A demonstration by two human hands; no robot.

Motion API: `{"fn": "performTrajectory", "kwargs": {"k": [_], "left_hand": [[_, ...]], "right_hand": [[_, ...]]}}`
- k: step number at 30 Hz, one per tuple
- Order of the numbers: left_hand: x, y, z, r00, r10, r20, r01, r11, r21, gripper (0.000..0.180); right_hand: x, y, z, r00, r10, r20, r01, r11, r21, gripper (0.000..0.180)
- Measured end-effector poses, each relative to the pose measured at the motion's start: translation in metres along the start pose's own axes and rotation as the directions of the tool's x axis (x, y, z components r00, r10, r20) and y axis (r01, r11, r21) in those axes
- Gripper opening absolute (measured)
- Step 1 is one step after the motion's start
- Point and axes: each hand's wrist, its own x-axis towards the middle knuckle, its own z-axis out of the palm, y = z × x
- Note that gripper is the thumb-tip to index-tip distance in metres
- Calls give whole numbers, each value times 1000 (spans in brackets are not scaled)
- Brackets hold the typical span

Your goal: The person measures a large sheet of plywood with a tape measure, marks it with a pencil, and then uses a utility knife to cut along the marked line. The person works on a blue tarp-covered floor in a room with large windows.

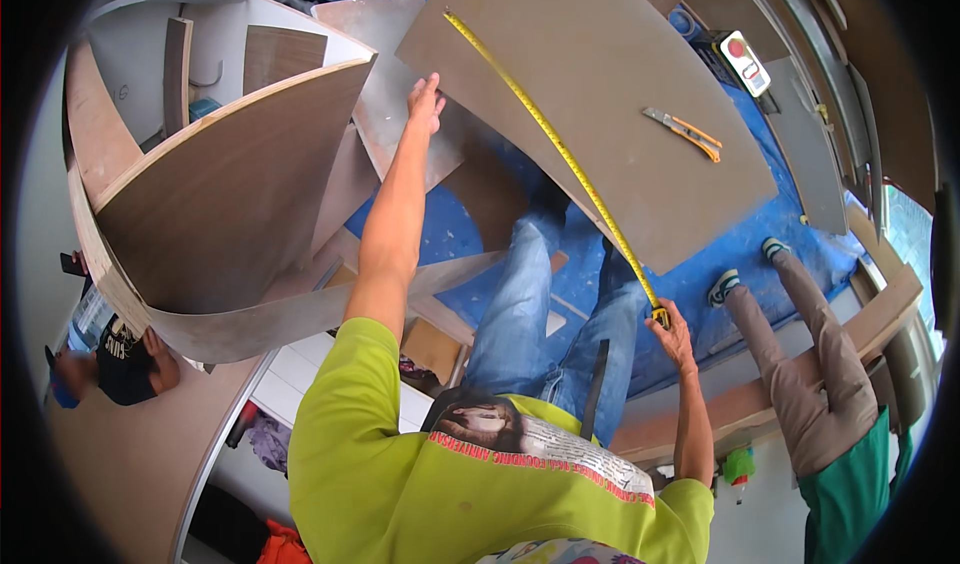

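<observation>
The large grey-brown laminate sheet [600, 94] lies flat on a blue tarpaulin [740, 254] spread over the floor, filling the upper middle of the head view. It looks thin and broad, so I judge it light for its size but floppy if lifted by one edge, with a smooth face that fingers would slide on; it is best taken at two opposite edges at once rather than by a corner, where it could crack. A yellow steel measuring tape [555, 144] is stretched across the sheet, its long axis running from the sheet's upper-left edge to its lower-right edge. The left hand [426, 99] rests with fingers spread, flat against the sheet's left edge, well apart from the tape's far end. The right hand [672, 326] is closed in a pinch on the tape's small yellow-and-black case at the near edge, pulling the blade taut. The blade is stiff only while tensioned and would buckle or snap back if released. A grey utility knife with orange handle [685, 132] lies on the sheet to the right of the tape, pointing roughly left to right. A curved brown plywood cabinet panel [230, 194] stands to the left, and another person in a green top [850, 484] stands at the right edge.
</observation>
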Motion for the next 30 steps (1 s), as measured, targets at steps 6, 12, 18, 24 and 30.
{"fn": "performTrajectory", "kwargs": {"k": [6, 12, 18, 24, 30], "left_hand": [[5, -22, 8, 997, 75, -15, -75, 997, 23, 57], [-20, -47, 23, 990, 143, 5, -142, 979, 146, 47], [-31, -39, 38, 968, 233, -92, -200, 939, 280, 43], [-36, -37, 40, 911, 357, -206, -265, 890, 371, 47], [-31, -38, 41, 893, 398, -208, -254, 831, 495, 39]], "right_hand": [[26, -7, 7, 1000, -21, 5, 21, 1000, 2, 51], [36, 10, 1, 999, -16, 36, 19, 997, -77, 50], [59, 28, -14, 993, -119, 4, 118, 980, -158, 51], [88, 25, -19, 996, -65, 57, 73, 987, -141, 51], [104, 31, -12, 994, -83, 67, 94, 982, -165, 55]]}}
